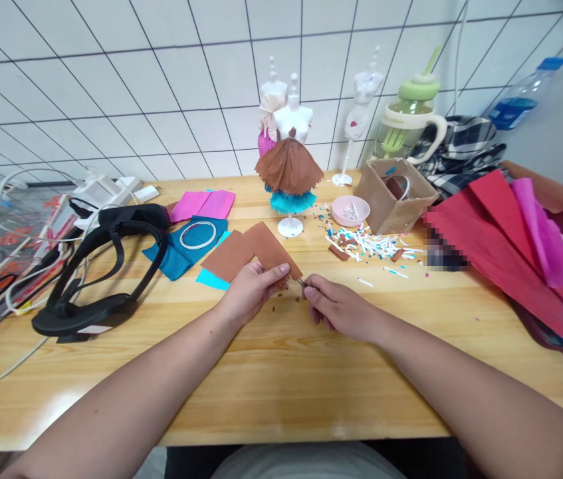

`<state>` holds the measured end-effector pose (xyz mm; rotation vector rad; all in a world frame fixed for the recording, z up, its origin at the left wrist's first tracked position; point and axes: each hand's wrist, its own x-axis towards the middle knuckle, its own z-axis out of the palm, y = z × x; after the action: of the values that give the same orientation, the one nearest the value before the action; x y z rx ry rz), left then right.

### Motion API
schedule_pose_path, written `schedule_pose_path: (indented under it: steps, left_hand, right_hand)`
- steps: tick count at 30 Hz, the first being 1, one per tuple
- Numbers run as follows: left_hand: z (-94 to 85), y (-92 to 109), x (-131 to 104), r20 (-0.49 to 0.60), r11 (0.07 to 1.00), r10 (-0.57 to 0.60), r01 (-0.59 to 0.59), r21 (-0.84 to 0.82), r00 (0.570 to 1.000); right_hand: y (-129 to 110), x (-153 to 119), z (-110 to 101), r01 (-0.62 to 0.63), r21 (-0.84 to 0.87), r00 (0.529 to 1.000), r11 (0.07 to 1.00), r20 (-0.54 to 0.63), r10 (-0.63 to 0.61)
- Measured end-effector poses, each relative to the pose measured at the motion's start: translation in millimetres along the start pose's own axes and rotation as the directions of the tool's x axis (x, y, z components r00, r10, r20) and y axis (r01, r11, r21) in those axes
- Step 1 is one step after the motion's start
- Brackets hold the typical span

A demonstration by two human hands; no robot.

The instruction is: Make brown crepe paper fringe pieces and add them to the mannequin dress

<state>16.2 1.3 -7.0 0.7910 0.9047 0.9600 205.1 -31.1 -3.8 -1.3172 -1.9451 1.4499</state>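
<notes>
My left hand (254, 289) pinches a folded piece of brown crepe paper (274, 246) between thumb and fingers. Closed around a small metal tool (302, 283), my right hand (334, 305) holds its tip at the paper's lower right corner. Most of the tool is hidden by the fingers, so its kind is unclear. Tiny brown scraps (281, 296) lie on the table just below. Another brown paper square (226, 256) rests partly over a light blue sheet (211, 279), left of my left hand.
Behind my hands a white mini mannequin (294, 123) wears a brown and blue paper skirt. Two more mannequins stand at the wall. Rightward are paper scraps (373, 243), a pink bowl (351, 211), a cardboard box (395, 199) and red paper (505, 253). A black headset (112, 266) lies left.
</notes>
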Motion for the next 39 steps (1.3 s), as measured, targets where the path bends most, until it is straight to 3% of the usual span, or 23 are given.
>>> schedule_pose_path:
  steps: [17, 35, 39]
  left_hand:
    - [-0.5, -1.6, 0.3, 0.044, 0.998, -0.024, 0.021, 0.058, 0.999]
    - [0.0, -1.5, 0.4, 0.055, 0.998, -0.022, 0.018, 0.057, 0.998]
    - [0.6, -1.2, 0.3, 0.02, 1.0, -0.008, 0.007, 0.026, 1.0]
  right_hand:
    - [-5.0, 0.9, 1.0, -0.014, -0.017, 1.0, 1.0, 0.006, 0.014]
    - [-6.5, 2.4, -2.0, 0.005, 0.09, 0.999, 0.996, -0.038, -0.002]
    - [-7.1, 0.9, -0.9, -0.064, 0.159, 0.997, 0.985, 0.042, 0.058]
